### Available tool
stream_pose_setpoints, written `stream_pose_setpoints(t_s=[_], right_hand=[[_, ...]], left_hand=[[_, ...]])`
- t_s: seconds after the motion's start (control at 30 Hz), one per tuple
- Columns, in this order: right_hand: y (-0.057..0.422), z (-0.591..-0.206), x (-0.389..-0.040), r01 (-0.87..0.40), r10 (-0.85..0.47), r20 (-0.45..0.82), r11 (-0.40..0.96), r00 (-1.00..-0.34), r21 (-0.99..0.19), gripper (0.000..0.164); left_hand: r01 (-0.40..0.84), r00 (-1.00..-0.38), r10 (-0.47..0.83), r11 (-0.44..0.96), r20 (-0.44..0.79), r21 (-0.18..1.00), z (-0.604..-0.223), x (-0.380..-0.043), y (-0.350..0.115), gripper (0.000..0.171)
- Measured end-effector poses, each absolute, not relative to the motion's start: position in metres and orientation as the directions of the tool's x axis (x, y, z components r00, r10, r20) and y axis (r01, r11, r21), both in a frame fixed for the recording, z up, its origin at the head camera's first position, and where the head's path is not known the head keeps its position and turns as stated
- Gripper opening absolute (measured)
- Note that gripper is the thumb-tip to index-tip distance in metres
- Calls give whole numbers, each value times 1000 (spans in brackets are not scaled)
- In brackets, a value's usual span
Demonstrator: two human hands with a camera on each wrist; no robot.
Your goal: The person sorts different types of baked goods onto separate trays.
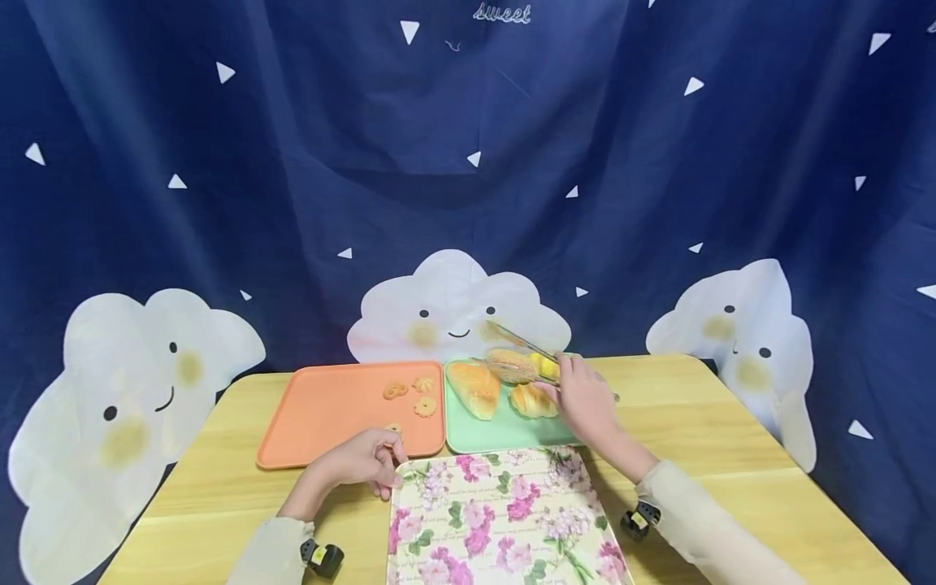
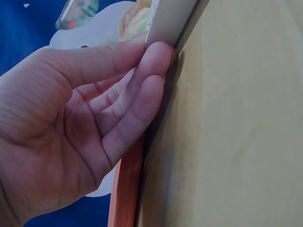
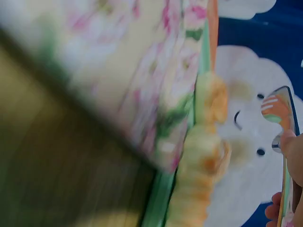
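Note:
My left hand (image 1: 366, 459) pinches the left far corner of a floral tray (image 1: 504, 520) between thumb and fingers; the tray's pale edge (image 2: 170, 21) shows between them in the left wrist view. My right hand (image 1: 585, 400) grips metal tongs (image 1: 521, 335) over a green tray (image 1: 493, 436). The tongs' two arms stand apart, one raised, the other overlapping a long brown bun (image 1: 510, 366). A large golden bread (image 1: 475, 390) lies left of it. A smaller striped bread roll (image 1: 532, 401) sits in front, and a yellow piece (image 1: 544, 366) is partly hidden by the tongs.
Left of the green tray lies an orange tray (image 1: 322, 414) with several small cookies (image 1: 425, 407) near its right side. All trays rest on a wooden table (image 1: 738, 487). A dark blue curtain (image 1: 621, 227) with white clouds hangs behind it.

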State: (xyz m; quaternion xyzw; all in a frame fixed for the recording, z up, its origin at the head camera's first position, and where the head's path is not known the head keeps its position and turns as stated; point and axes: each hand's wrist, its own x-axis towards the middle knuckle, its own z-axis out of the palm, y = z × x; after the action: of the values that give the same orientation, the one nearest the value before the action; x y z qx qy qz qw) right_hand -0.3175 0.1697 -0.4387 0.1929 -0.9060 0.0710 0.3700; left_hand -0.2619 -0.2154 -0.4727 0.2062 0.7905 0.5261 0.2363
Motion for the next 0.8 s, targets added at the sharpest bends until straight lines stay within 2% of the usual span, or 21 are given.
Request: stream_pose_setpoints(t_s=[0.23,0.5,0.8], right_hand=[[208,-447,-322,-274,-137,663,956,-736,-107,59],[247,-461,-327,-115,39,632,973,-774,-201,50],[278,-475,-331,7,135,556,974,-820,-226,49]], left_hand=[[80,-798,581,366,-161,927,-474,-263,-216,24],[89,-793,588,371,-159,924,-476,-264,-218,24],[97,-791,592,370,-154,924,-476,-265,-216,24]])
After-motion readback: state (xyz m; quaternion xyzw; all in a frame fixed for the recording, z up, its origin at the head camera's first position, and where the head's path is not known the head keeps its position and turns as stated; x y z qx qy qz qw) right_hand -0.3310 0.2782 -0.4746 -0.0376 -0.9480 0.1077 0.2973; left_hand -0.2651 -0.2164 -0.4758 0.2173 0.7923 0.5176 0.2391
